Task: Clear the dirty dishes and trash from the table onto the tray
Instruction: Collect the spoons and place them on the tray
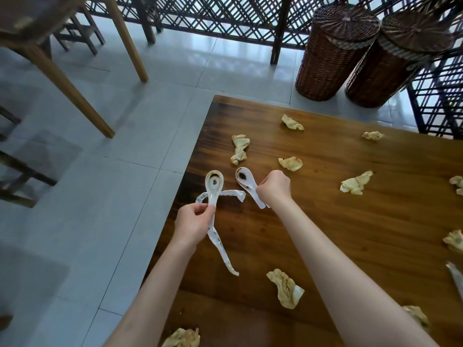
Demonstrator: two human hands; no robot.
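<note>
My left hand (194, 221) pinches the handle of a dirty white ceramic spoon (213, 185) together with long strips of white wrapper (223, 251) that dangle over the table's left edge. My right hand (274, 187) grips the handle of a second dirty white spoon (244, 179), whose bowl holds dark residue. Both spoons are lifted above the dark wooden table (325, 234). Several crumpled yellowish napkins lie scattered on the table, such as one (240, 149) beyond the spoons and one (285, 288) near my right forearm. No tray is in view.
The table's corner (215, 98) lies ahead, with grey tiled floor to the left. Two lidded wicker baskets (330, 53) stand past the far edge against a dark lattice screen. Wooden chair legs (125, 38) are at the upper left.
</note>
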